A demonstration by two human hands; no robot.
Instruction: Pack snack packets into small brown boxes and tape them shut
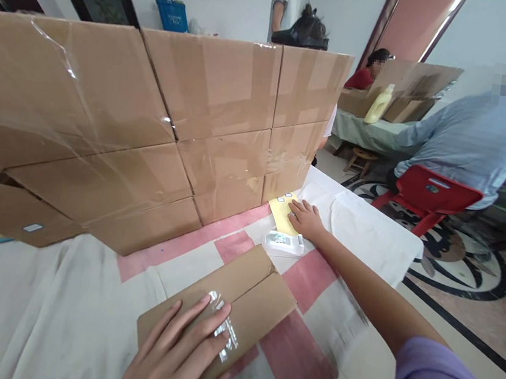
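A small brown cardboard box [261, 310] lies on the cloth in front of me, with a shiny strip of clear tape [228, 334] on its top. My left hand [182, 347] holds this box, fingers spread over the top and the thumb at its near side. Farther off, my right hand [309, 221] rests with its fingers out on a yellow sheet [281, 217] bearing small white labels. Just in front of that sheet lies a white object [284, 242], perhaps a tape dispenser. What is under the right fingertips is hidden.
A wall of stacked, taped cardboard boxes [228, 88] stands along the far side. Pink and white cloth [311, 276] covers the table. At right, a person [481, 131] sits on a red chair [437, 190] beside another table with a yellow bottle [379, 105]. Others are behind.
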